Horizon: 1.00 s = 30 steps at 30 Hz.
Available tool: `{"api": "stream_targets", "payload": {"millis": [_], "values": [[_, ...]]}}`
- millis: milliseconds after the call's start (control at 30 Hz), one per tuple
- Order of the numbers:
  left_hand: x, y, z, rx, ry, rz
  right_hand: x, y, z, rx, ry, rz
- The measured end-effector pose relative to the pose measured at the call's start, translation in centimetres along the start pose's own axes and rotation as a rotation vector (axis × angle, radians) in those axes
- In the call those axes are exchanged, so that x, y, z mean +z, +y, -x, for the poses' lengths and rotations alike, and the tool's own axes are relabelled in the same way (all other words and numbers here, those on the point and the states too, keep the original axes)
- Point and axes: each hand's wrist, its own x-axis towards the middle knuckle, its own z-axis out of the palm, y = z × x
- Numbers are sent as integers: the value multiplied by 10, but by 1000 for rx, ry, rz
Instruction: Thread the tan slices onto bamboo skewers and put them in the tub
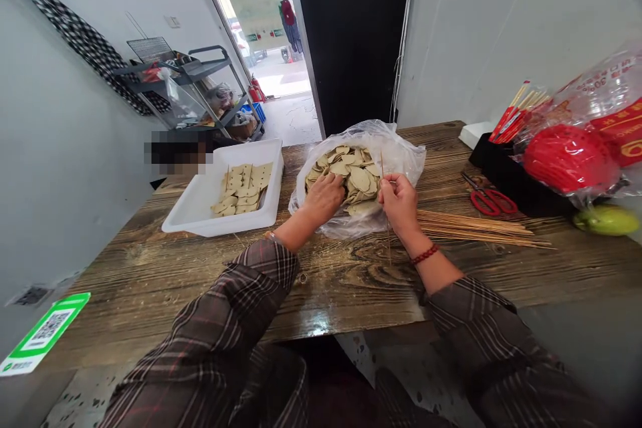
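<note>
My left hand (325, 200) reaches into a clear plastic bag (406, 154) heaped with thin, flat tan slices (360, 177). Its fingers are bent together against the heap; their tips are hidden, so what they grip cannot be made out. At the bag's right side, my right hand (400, 199) pinches a thin wooden skewer (382, 164) held upright, its lower end passing below the hand. Left of the bag, a white plastic tub (273, 190) contains tan slices threaded on skewers (245, 180), laid in overlapping rows.
Loose wooden skewers (476, 227) lie right of my right hand. Beyond them are red-handled scissors (492, 201), a black box (539, 194), a bagged red bundle (569, 157) and a green fruit (606, 219). The wooden table (341, 287) has its front edge close to me.
</note>
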Motion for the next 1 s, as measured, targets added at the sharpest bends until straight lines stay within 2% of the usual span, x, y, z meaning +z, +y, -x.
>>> {"api": "stream_targets", "payload": {"millis": [100, 267, 433, 600, 700, 833, 867, 933, 1000], "values": [[1, 4, -1, -2, -6, -17, 1, -3, 1, 27, 76, -37], [2, 8, -6, -7, -36, -9, 0, -5, 0, 1, 91, -12], [-2, 0, -8, -165, 28, 128, 0, -5, 0, -8, 89, 11], [-13, -23, -7, -432, 192, 542, -1, -7, -1, 34, 101, -35], [-21, -30, 1, -632, 296, 1012, -2, -10, 0, 30, 98, -26], [-18, -22, 20, -801, 363, 1654, -2, -12, 2, 24, 91, -16], [-14, -17, 26, -833, 370, 1728, -2, -12, 3, 23, 88, -13], [-3, -8, 35, -903, 379, 1725, -2, -11, 4, 9, 80, -7], [8, -2, 43, -940, 375, 1522, -2, -9, 4, -12, 71, 6]]}}
